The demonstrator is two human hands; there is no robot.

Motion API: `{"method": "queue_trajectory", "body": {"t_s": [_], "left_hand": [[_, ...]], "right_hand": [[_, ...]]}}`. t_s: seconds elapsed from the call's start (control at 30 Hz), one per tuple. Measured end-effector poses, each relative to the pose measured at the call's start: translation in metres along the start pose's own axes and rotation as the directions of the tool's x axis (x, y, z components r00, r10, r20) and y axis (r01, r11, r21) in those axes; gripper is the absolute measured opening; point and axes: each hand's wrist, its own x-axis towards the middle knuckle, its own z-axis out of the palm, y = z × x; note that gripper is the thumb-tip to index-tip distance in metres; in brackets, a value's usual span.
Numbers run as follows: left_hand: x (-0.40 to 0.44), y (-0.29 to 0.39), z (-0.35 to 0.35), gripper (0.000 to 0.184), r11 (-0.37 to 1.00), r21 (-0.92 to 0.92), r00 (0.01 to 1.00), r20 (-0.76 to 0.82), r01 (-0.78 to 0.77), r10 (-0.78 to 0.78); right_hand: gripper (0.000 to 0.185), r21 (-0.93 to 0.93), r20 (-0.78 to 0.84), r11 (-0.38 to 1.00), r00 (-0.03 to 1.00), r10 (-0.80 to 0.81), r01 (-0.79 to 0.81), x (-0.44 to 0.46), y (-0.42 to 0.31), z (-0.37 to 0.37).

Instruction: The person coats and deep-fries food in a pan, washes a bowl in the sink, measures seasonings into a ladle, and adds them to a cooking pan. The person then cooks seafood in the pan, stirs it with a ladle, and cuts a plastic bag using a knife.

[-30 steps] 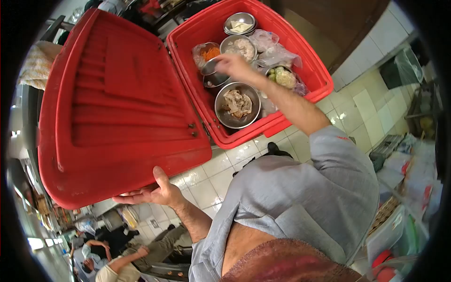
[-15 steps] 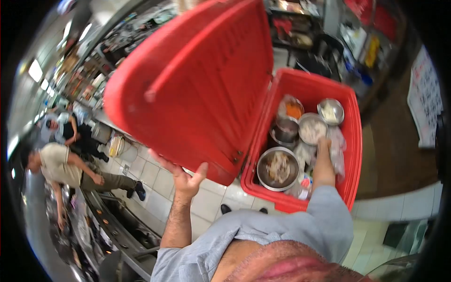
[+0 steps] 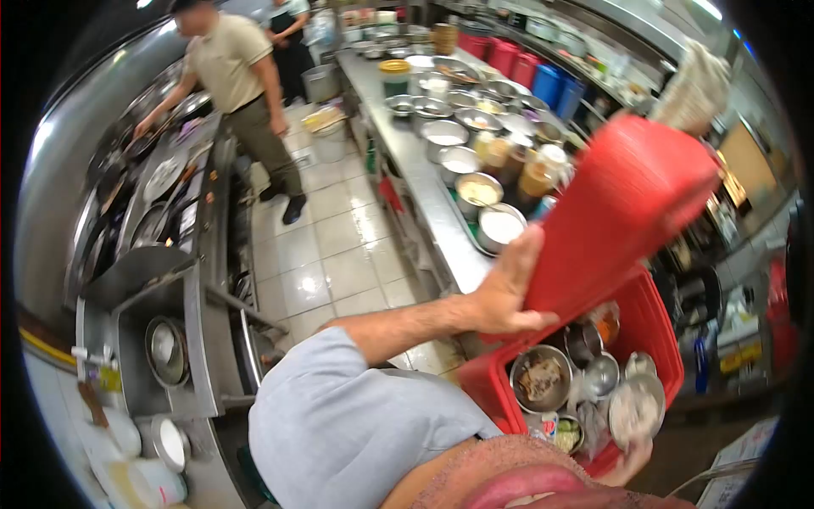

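Note:
My left hand (image 3: 507, 293) grips the edge of the red cooler lid (image 3: 623, 204), thumb and fingers apart along it. The lid stands raised over the open red cooler box (image 3: 485, 386). Near the box's close right corner, my right hand (image 3: 629, 462) holds a metal bowl (image 3: 638, 411) of pale food by its rim. Inside the box sit a bowl of cooked meat pieces (image 3: 541, 379), an empty-looking small metal bowl (image 3: 601, 374), a dark pot (image 3: 582, 342) and a container of orange food (image 3: 606, 327). A small bowl of green pieces (image 3: 568, 433) lies near the front.
A long steel counter (image 3: 398, 140) carries many bowls and sauce bottles (image 3: 538, 176). To the left are a stove line (image 3: 161, 195) and a steel sink unit (image 3: 144, 339). A person in a beige shirt (image 3: 227, 64) works there; another person (image 3: 288, 42) stands behind. White buckets (image 3: 329, 140) stand on the tiled floor.
My view has swung left toward the kitchen. The right hand has brought the bowl of pale food toward me, out from among the others. The left hand still holds the lid.

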Motion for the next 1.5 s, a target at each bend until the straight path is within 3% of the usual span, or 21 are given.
{"method": "queue_trajectory", "body": {"t_s": [0.03,0.1,0.2,0.27,0.37,0.43,0.53,0.6,0.63,0.67,0.7,0.8,0.87,0.93,0.97,1.03,1.07,1.2,1.27,1.43,1.5], "left_hand": [[0.003,0.007,-0.004,0.116,0.999,-0.034,1.0,-0.001,-0.024,0.024],[0.009,0.01,-0.004,0.115,0.972,-0.171,0.987,-0.015,-0.159,0.159],[0.007,0.016,-0.007,0.09,0.922,-0.265,0.944,0.092,-0.283,0.317],[0.009,0.013,-0.024,0.081,0.813,-0.506,0.864,0.23,-0.286,0.447],[-0.012,-0.004,-0.061,0.08,0.739,-0.674,0.756,0.482,-0.004,0.443],[-0.048,-0.038,-0.071,0.077,0.705,-0.708,0.801,0.447,0.045,0.398],[-0.093,-0.084,-0.135,0.077,0.624,-0.563,0.657,0.747,0.543,0.102],[-0.119,-0.112,-0.169,0.074,0.384,-0.461,0.524,0.849,0.8,-0.071],[-0.134,-0.131,-0.18,0.071,0.143,-0.533,0.549,0.828,0.834,-0.116],[-0.137,-0.138,-0.206,0.069,0.087,-0.628,0.631,0.75,0.773,-0.199],[-0.14,-0.145,-0.231,0.068,0.045,-0.721,0.7,0.654,0.692,-0.285],[-0.153,-0.199,-0.29,0.064,0.097,-0.773,0.646,0.446,0.627,-0.62],[-0.16,-0.223,-0.338,0.05,0.224,-0.725,0.531,0.226,0.651,-0.817],[-0.176,-0.245,-0.382,0.045,0.27,-0.792,0.524,0.072,0.547,-0.849],[-0.194,-0.262,-0.398,0.048,0.263,-0.8,0.45,0.01,0.54,-0.893],[-0.228,-0.297,-0.426,0.048,0.254,-0.844,0.302,-0.117,0.471,-0.946],[-0.24,-0.304,-0.438,0.047,0.258,-0.882,0.214,-0.185,0.395,-0.959],[-0.264,-0.305,-0.49,0.044,0.552,-0.748,-0.121,-0.627,0.367,-0.769],[-0.262,-0.288,-0.506,0.045,0.605,-0.734,-0.316,-0.679,0.308,-0.662],[-0.263,-0.247,-0.538,0.047,0.827,-0.477,-0.444,-0.836,0.296,-0.323],[-0.258,-0.228,-0.553,0.048,0.848,-0.421,-0.504,-0.834,0.321,-0.223]], "right_hand": [[0.047,-0.03,0.007,0.997,0.997,-0.075,0.075,-0.028,-0.018,-0.002],[0.053,-0.146,-0.249,0.989,0.966,-0.073,0.038,-0.089,-0.059,0.003],[0.053,-0.238,-0.174,0.968,0.977,-0.124,0.08,-0.167,-0.094,0.052],[0.05,-0.257,-0.091,0.962,0.989,-0.116,0.089,-0.188,-0.085,0.095],[0.046,-0.257,0.085,0.963,0.995,-0.061,0.081,-0.207,-0.06,0.171],[0.043,-0.239,0.199,0.969,0.98,-0.018,0.066,-0.216,-0.042,0.222],[0.038,-0.183,0.401,0.982,0.916,0.032,0.045,-0.206,-0.01,0.293],[0.035,-0.129,0.535,0.992,0.843,0.057,0.015,-0.2,-0.001,0.35],[0.032,-0.225,0.565,0.971,0.823,0.058,0.086,-0.197,-0.01,0.392],[0.028,-0.305,0.598,0.938,0.8,0.054,0.165,-0.203,-0.033,0.461],[0.027,-0.201,0.637,0.968,0.771,0.015,0.148,-0.197,-0.025,0.504],[0.026,-0.043,0.807,0.998,0.591,0.007,0.047,-0.174,-0.006,0.628],[0.026,-0.007,0.887,1.0,0.461,-0.004,0.022,-0.17,0.002,0.705],[0.025,-0.037,0.962,0.999,0.269,0.034,0.004,-0.158,0.02,0.782],[0.023,-0.035,0.986,0.996,0.157,0.049,-0.087,-0.165,0.021,0.822],[0.022,-0.023,0.999,0.997,-0.048,0.026,0.071,-0.164,0.018,0.9],[0.025,-0.033,0.996,0.995,-0.074,0.04,0.094,-0.176,0.011,0.936],[0.02,0.123,0.97,0.978,-0.227,-0.083,0.17,-0.231,0.008,1.113],[0.019,0.168,0.902,0.975,-0.423,-0.092,0.147,-0.268,0.011,1.174],[0.019,0.188,0.753,0.972,-0.656,-0.053,0.138,-0.408,0.031,1.258],[0.025,0.639,0.604,0.736,-0.738,-0.302,0.222,-0.47,0.041,1.272]]}}
